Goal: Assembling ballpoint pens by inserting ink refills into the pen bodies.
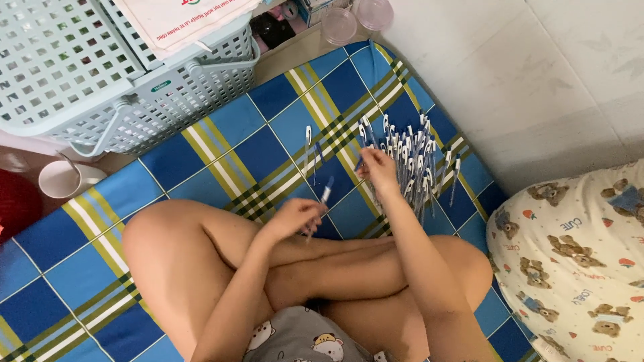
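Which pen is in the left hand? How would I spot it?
Start at the blue checked mat, then the crossed legs. Just above the knees, the left hand pinches one pen, lifted and alone, unlike the pile of pens by the right hand.

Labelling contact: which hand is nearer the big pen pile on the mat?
Right. The right hand touches the left edge of the pen pile; the left hand is lower left, apart, holding a single pen.

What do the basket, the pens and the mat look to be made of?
Basket: likely moulded plastic, pale grey-green, with a lattice of square holes.
Pens: seemingly plastic, white and blue, slightly glossy; too small to be sure.
Mat: looks like woven or printed fabric, matte, in a blue, yellow and white check.
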